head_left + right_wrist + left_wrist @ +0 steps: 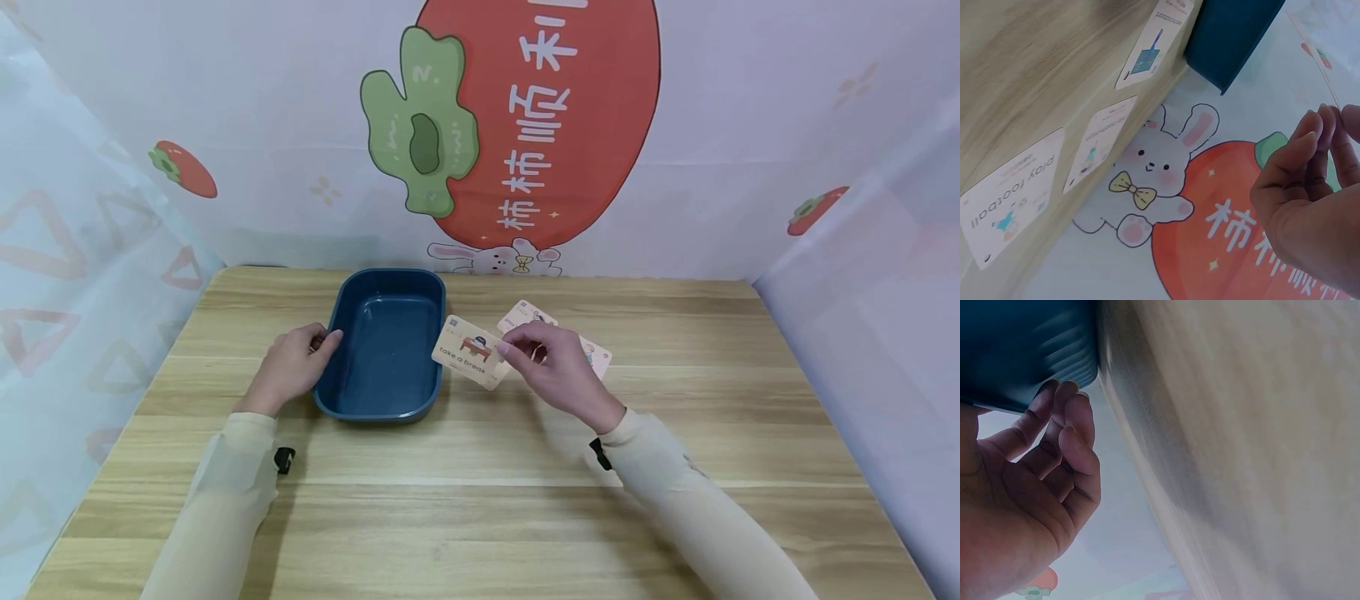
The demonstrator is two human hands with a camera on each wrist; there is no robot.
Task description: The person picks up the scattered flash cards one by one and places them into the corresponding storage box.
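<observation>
Sleeves (693, 504), pale, one pair: on the near side of the tub, one left of it and one right, each with a small black piece by the wrist.
Tub (378, 367), dark blue, rounded corners: upright on the bench (450, 521).
Left hand (292, 362): at the tub's left side, thumb at the rim, fingers curled against the outer wall.
Right hand (558, 367): right of the tub, fingers and thumb together, clamped on the edge of one card.
Held card (468, 350), printed "take a break": tilted above the bench, at the tub's right rim; whether it touches the rim, cannot tell.
Loose cards, three: flat on the bench, right of the tub, one reading "play football" (1013, 197).
Backdrop (750, 150), white, printed with a large red fruit and a rabbit: behind the tub.
</observation>
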